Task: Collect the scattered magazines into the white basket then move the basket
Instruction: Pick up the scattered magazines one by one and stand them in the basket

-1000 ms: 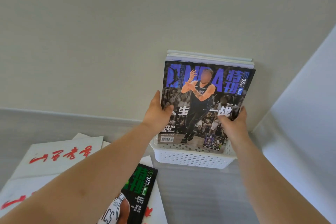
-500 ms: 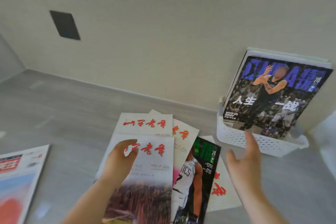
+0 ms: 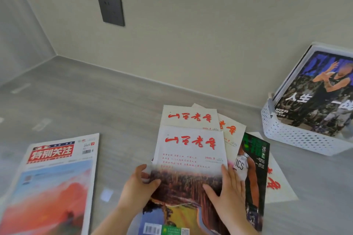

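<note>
The white basket (image 3: 290, 135) stands at the far right against the wall, holding upright magazines with a blue basketball magazine (image 3: 317, 89) in front. On the grey floor in the middle lies a fanned pile. Its top magazine (image 3: 191, 154) is white with red calligraphy and a landscape photo. My left hand (image 3: 138, 187) grips that magazine's left edge, thumb on the cover. My right hand (image 3: 227, 189) lies flat on its right side. Under it are two similar white magazines (image 3: 191, 116), a green basketball magazine (image 3: 254, 168) and another white one (image 3: 277, 183).
A large red-titled magazine (image 3: 55, 177) lies on the floor at the left. A dark wall socket (image 3: 110, 8) sits on the beige wall above. The room's corner is at the far left, and bare grey floor lies between the pile and the wall.
Both hands let go of the blue magazine, left standing in the basket, and came down to the pile. They now rest on the top white magazine. The view swung left.
</note>
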